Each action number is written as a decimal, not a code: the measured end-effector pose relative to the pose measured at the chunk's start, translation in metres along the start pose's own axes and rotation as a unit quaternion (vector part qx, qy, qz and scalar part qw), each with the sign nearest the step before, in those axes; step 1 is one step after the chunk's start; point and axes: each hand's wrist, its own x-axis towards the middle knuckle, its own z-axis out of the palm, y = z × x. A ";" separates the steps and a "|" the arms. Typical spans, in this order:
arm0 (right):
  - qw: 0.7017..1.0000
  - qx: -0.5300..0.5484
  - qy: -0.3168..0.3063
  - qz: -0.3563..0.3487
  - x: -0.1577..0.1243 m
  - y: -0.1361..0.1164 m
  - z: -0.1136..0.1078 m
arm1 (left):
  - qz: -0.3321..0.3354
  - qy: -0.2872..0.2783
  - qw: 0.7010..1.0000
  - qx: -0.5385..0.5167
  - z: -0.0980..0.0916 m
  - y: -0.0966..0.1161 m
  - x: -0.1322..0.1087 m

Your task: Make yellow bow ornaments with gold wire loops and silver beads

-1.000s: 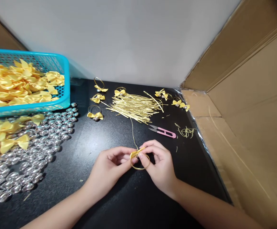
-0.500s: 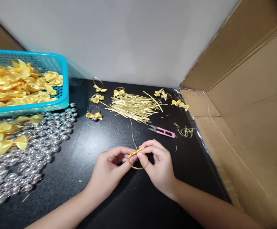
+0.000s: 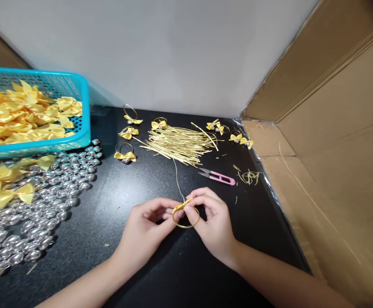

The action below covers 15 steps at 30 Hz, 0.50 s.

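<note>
Between my two hands is a yellow ribbon bow (image 3: 179, 207) with a gold cord loop (image 3: 186, 226) hanging toward me. My left hand (image 3: 151, 222) pinches the bow from the left with thumb and fingers. From the right, my right hand (image 3: 210, 222) pinches the same bow, its thumb beside the loop. A thin loose cord end (image 3: 178, 182) runs from the bow away toward a pile of gold ties (image 3: 180, 143). The fingers partly cover the bow, so its knot cannot be made out. Beyond my right hand lie pink thread snips (image 3: 217, 176).
A turquoise basket (image 3: 85, 111) of yellow bows stands at the left. Silver beads (image 3: 45, 214) spread in front of it, with more bows on top. Bows with loops (image 3: 125, 156) lie around the ties. Cord scraps (image 3: 250, 176) lie near the right edge, beside cardboard (image 3: 334, 128).
Both hands keep their pinch on the bow with almost no movement. The surroundings have shifted slightly left in the view.
</note>
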 end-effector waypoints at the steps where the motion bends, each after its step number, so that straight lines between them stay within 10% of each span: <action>1: 1.000 0.000 0.000 0.000 0.000 0.000 0.000 | 0.000 0.001 1.000 0.001 0.000 0.001 0.000; 15: 1.000 -0.012 -0.007 -0.002 0.001 0.000 0.001 | 0.020 0.012 0.999 0.025 0.001 0.002 0.001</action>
